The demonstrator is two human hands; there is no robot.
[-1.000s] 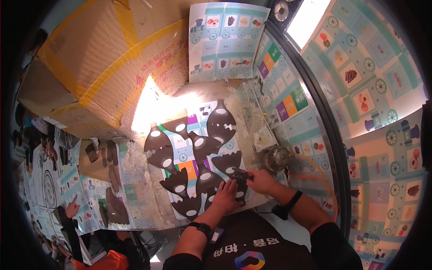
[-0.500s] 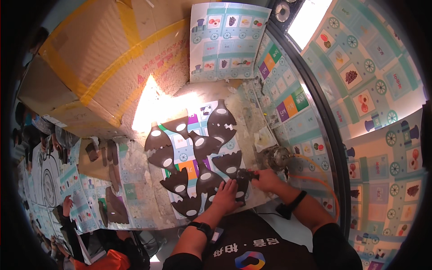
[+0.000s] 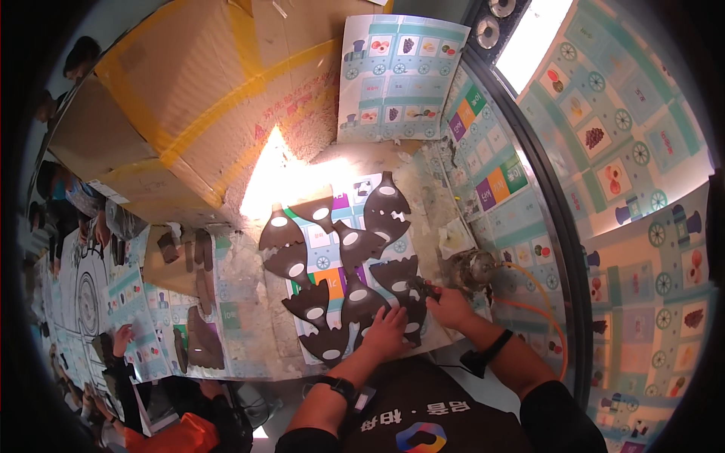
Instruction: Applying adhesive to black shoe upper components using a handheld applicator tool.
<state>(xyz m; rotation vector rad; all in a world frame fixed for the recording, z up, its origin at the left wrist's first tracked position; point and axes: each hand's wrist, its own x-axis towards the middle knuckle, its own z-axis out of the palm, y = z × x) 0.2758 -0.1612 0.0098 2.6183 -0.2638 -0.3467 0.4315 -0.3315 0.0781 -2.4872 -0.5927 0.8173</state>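
Several dark brown flat pieces with jagged edges and white ovals (image 3: pixel 287 260) lie in rows on a printed sheet (image 3: pixel 323 243) in front of me. My left hand (image 3: pixel 387 334) rests flat on the nearest pieces, its fingers spread and holding nothing. Beside it, my right hand (image 3: pixel 453 308) is closed around a small dark object (image 3: pixel 424 288) at the right edge of the pieces. Its shape is mostly hidden by my fingers, so I cannot name it.
A big taped cardboard box (image 3: pixel 219 98) stands at the far left. To the right are a dirty round object (image 3: pixel 474 270), an orange cord (image 3: pixel 555 321) and a dark metal frame (image 3: pixel 540 174). At left, more brown pieces (image 3: pixel 202 343) lie near another person's hand (image 3: pixel 121 340).
The whole view has shifted, so the scene sits slightly to the right and lower. My left hand stays on the pieces, and my right hand keeps its grip beside them.
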